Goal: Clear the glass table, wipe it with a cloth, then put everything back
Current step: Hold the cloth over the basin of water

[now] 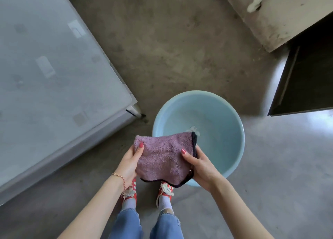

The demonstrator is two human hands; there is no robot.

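Folded mauve cloth (162, 157), dark-edged

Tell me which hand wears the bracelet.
The left hand, gripping the purple cloth; the right hand, gripping its other edge, has a bare wrist.

Nothing here can be read: the pale stickers on the glass tabletop (54, 67) are too blurred to show any lettering, numbers or brand.
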